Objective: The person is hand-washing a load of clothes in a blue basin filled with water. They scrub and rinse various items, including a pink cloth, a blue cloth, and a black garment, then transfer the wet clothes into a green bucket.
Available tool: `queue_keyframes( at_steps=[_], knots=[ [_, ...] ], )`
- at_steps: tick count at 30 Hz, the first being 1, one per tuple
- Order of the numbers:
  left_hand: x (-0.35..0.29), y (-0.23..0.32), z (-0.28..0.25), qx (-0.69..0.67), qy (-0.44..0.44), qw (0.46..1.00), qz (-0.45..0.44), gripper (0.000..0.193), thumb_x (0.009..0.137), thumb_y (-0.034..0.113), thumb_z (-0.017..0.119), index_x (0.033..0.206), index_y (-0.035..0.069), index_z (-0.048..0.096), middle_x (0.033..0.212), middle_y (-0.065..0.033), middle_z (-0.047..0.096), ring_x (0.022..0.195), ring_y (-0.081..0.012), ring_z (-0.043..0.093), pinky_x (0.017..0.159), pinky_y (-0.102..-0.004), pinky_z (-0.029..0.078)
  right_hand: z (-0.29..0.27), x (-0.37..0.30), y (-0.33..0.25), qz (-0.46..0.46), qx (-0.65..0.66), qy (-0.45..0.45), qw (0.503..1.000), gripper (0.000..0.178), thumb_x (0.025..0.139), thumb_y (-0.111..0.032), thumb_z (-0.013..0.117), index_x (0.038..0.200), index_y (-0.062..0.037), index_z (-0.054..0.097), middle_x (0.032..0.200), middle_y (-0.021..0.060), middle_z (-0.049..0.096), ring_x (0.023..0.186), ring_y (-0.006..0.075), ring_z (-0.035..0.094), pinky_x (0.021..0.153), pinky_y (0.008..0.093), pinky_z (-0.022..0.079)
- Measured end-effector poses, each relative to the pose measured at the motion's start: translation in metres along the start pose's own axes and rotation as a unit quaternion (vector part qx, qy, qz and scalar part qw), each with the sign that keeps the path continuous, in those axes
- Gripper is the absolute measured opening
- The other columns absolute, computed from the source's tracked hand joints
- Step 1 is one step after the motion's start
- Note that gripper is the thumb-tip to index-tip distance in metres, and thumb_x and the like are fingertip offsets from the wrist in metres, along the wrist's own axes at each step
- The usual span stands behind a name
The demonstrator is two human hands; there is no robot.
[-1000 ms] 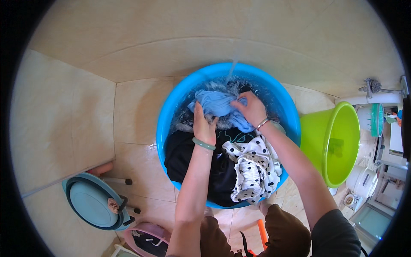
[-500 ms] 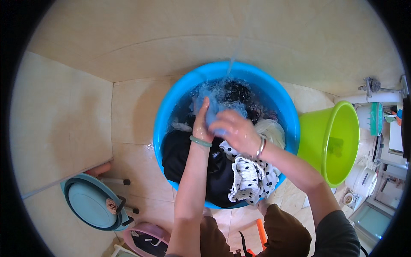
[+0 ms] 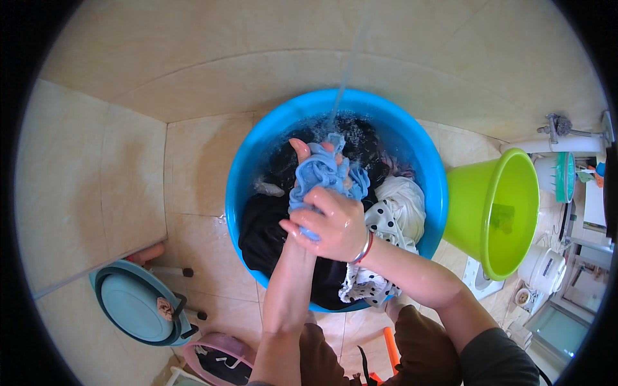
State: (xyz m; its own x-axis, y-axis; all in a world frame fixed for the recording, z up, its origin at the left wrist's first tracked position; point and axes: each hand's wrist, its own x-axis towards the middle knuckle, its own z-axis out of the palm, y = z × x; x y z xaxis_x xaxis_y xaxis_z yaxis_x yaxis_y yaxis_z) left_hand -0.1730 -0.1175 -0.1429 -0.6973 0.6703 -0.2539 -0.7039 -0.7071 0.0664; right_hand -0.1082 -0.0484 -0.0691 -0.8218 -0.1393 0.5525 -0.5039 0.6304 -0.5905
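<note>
A wet, bunched light blue cloth (image 3: 322, 168) lies across my left hand (image 3: 300, 150), whose thumb points up and out. Its other fingers are partly hidden under the folds, their tips showing near the falling water. Closer to me, my right hand (image 3: 335, 225) is closed on the lower end of the same cloth, over my left wrist. Both hands are above a large blue tub (image 3: 432, 193) of water and laundry. Black fabric (image 3: 264, 235) lies at its left, and a white cloth with black dots (image 3: 373, 280) is beside my right wrist, next to plain white fabric (image 3: 402, 199).
A thin stream of water (image 3: 341, 96) falls into the tub's far side. On the right, a lime-green bucket (image 3: 470, 206) lies tilted beside the tub. Light blue folded basins (image 3: 138, 309) and a pink basin (image 3: 241, 347) are at lower left. Tiled wall rises behind.
The blue cloth has come up out of the water and now lies bunched over my left hand. My right hand has moved toward me and left, down to my left wrist.
</note>
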Motion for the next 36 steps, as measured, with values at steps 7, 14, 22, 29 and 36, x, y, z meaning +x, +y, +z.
queue_keyframes(
  at_steps=[7,14,22,29,36],
  knots=[
    [-0.007,-0.015,-0.033,0.081,0.083,0.967,0.228,0.023,0.098,0.026,0.050,0.118,0.017,0.055,0.101,-0.0022,0.059,0.092,-0.0156,0.059,0.078,-0.0307,0.050,0.009,0.010,0.038,0.109,0.119,0.053,0.986,0.009,0.076,-0.004,0.068,0.075,-0.0001,0.059,0.073,0.0151,0.059,0.061,0.0352,0.060,0.055,0.0380,0.050],
    [-0.001,-0.017,-0.011,0.215,0.340,0.895,0.194,0.029,0.093,0.023,0.057,0.120,0.011,0.055,0.105,-0.0043,0.061,0.093,-0.0143,0.060,0.083,-0.0288,0.048,0.016,-0.011,0.149,0.203,-0.088,-0.039,0.974,0.018,0.082,-0.022,0.061,0.077,-0.0063,0.068,0.078,0.0135,0.066,0.070,0.0354,0.065,0.061,0.0457,0.052],
    [-0.001,0.010,-0.064,0.135,0.264,0.928,0.226,0.044,0.102,0.024,0.046,0.144,0.015,0.037,0.140,-0.0043,0.045,0.126,-0.0225,0.045,0.108,-0.0434,0.033,0.010,-0.037,0.149,0.226,-0.040,-0.165,0.959,0.036,0.083,-0.027,0.067,0.113,-0.0101,0.060,0.102,0.0162,0.060,0.098,0.0375,0.060,0.083,0.0449,0.050],
    [0.017,0.006,-0.067,0.183,0.325,0.913,0.168,0.046,0.097,0.017,0.051,0.142,0.022,0.043,0.136,-0.0024,0.050,0.119,-0.0201,0.050,0.097,-0.0412,0.041,0.047,-0.035,0.186,0.343,-0.157,-0.253,0.891,0.037,0.081,-0.034,0.068,0.107,-0.0096,0.064,0.105,0.0227,0.063,0.094,0.0404,0.063,0.080,0.0455,0.052],
    [-0.005,0.015,-0.035,0.146,0.156,0.971,0.107,0.035,0.094,0.023,0.061,0.127,0.019,0.050,0.120,-0.0084,0.060,0.100,-0.0256,0.062,0.081,-0.0365,0.053,-0.004,-0.019,0.054,-0.001,0.004,-0.145,0.989,0.010,0.076,-0.021,0.070,0.083,-0.0179,0.064,0.098,0.0041,0.060,0.089,0.0231,0.062,0.073,0.0341,0.052]
  ],
)
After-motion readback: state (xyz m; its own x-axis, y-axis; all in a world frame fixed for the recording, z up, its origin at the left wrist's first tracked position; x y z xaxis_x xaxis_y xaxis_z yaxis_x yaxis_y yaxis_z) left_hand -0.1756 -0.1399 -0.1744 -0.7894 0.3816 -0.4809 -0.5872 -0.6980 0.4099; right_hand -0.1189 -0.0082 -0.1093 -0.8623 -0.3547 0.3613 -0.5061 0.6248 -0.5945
